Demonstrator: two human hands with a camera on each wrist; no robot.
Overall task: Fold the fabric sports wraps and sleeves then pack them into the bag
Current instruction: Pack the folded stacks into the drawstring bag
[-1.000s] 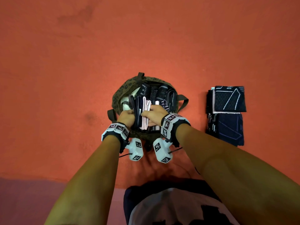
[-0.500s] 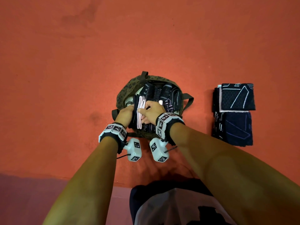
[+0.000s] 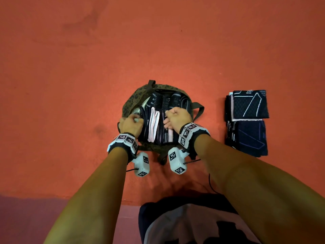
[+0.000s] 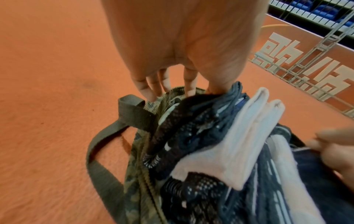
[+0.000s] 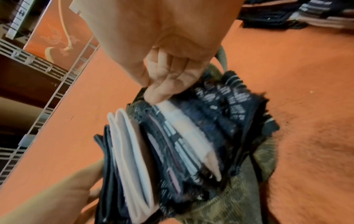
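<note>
Left to right. The camouflage bag is stood open on the orange floor, packed with folded wraps set on edge. At its left rim the left hand is seen, fingers extended down over the edge with the thumb pressed against the outermost dark wrap; this grip is judged spread, bracing rather than pinching. The right hand is curled, its fingertips pinching the top of a pale-edged wrap. Two folded sleeves are left stacked on the floor, well apart to the right. The pinched piece is best pushed straight down while the rim is held outward, so neighbouring folds are not dragged open.
</note>
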